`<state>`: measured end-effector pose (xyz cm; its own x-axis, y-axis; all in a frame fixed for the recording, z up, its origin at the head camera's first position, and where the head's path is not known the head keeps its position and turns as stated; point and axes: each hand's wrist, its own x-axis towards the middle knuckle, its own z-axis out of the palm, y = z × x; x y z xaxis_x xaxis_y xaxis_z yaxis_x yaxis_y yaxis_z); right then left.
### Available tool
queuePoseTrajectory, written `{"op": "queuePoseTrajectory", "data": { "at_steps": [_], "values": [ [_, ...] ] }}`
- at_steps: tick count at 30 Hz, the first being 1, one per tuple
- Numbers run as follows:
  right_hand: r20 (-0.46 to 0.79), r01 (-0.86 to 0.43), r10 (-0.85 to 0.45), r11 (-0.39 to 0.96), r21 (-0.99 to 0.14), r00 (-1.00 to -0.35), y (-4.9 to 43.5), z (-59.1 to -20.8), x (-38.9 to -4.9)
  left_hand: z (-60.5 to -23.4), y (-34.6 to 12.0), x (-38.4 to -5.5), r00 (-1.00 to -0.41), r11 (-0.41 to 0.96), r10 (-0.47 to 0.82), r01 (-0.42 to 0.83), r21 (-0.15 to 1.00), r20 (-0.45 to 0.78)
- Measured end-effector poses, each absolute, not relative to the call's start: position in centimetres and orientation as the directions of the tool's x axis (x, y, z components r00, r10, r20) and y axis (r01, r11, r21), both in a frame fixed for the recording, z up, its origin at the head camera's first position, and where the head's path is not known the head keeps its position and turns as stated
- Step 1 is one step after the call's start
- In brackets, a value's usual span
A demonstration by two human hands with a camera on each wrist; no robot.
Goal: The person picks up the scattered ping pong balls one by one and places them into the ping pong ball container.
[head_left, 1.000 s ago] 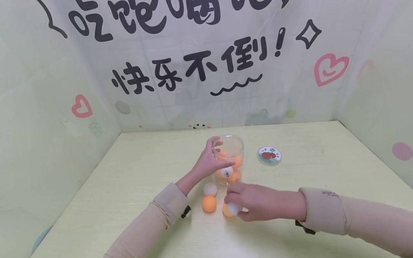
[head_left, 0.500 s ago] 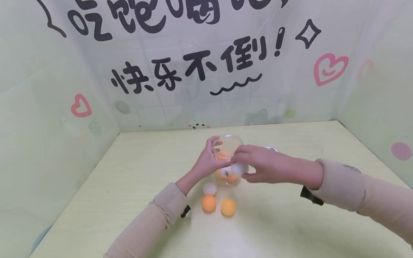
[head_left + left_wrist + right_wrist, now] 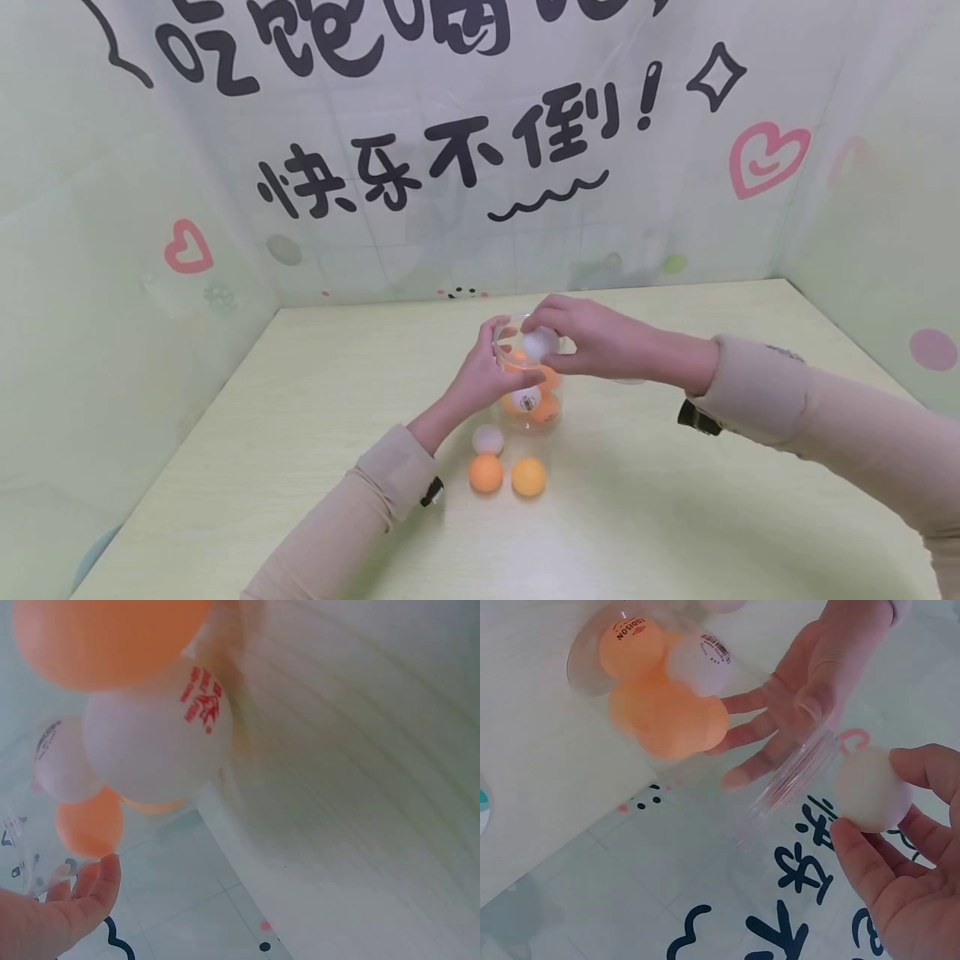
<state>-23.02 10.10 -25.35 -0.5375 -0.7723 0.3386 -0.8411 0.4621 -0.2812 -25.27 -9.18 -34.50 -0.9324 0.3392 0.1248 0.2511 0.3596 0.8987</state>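
"Holding anything, that right hand [image 3: 588, 337]?"

"Yes, a white ball [image 3: 540, 342], pinched between thumb and fingertips at the mouth of the jar [image 3: 542, 423], just right of centre in the head view."

"And the left hand [image 3: 491, 371]?"

"Curled round the jar, thumb across its front. Orange balls [image 3: 548, 407] and a printed ball [image 3: 527, 399] show inside."

"Any loose?"

"Three on the table [image 3: 337, 400], lower middle: a pale ball [image 3: 488, 439], an orange ball [image 3: 486, 473] just below it, and a yellower ball [image 3: 528, 477] near, to the right."
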Motion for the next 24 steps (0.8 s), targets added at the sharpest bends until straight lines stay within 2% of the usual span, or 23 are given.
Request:
{"op": "queuePoseTrajectory", "data": {
  "at_steps": [14, 24],
  "values": [
    [0.252, -0.804, -0.769, 0.52, -0.289, -0.587, 9.7, -26.0, -25.0, -34.6, -9.1, -25.4, -0.935, 0.342, 0.331, 0.246, 0.907, 0.129],
    [0.237, -0.803, -0.774, 0.522, -0.287, -0.587, 9.9, -26.4, -25.3, -34.6, -9.2, -25.5, -0.937, 0.351, 0.328, 0.238, 0.906, 0.119]
  ]
}}
